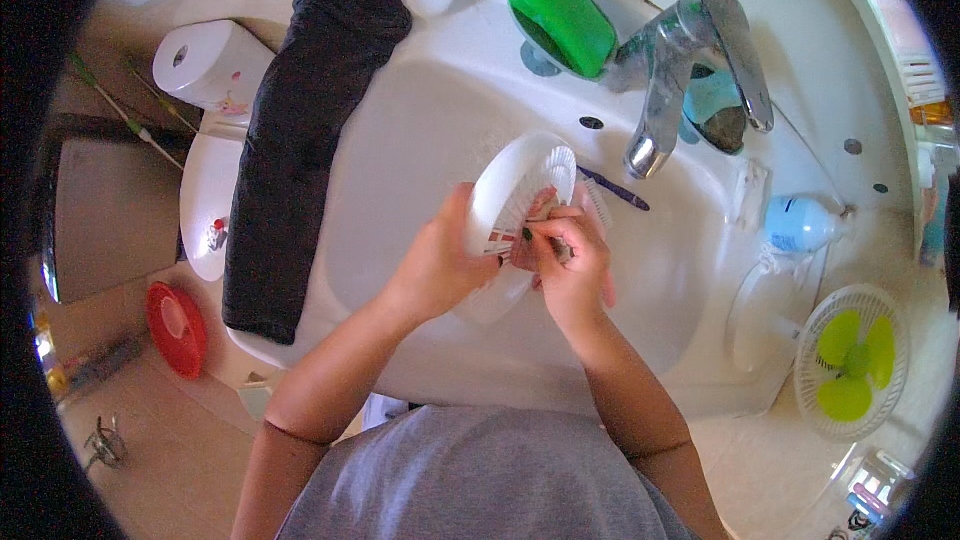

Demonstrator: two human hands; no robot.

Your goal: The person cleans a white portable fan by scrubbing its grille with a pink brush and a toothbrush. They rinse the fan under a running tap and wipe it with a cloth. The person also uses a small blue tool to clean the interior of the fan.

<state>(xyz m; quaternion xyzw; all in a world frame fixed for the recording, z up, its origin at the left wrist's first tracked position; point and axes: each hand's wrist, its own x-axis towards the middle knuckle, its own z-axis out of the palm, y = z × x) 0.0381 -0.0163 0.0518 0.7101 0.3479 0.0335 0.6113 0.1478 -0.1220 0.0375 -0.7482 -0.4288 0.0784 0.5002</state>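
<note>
My left hand (442, 262) grips the left rim of a round white plastic piece with fine ribs (491, 195), possibly a fan guard, tilted above the sink. Reddish patches show among its ribs. My right hand (574, 255) has its fingertips pinched together at the ribbed face; what is between them, if anything, is hidden. Below and behind the right hand, a pink scrubbing brush with pale bristles (596, 202) is partly covered. A dark blue toothbrush-like handle (619, 189) lies in the white washbasin (390, 157) beside it.
A chrome faucet (664, 97) overhangs the basin, beside a green sponge (562, 15) on a soap holder. Black folded cloth (292, 157) drapes over the left rim. To the right stand a blue bottle (802, 225) and a small fan with green blades (855, 364).
</note>
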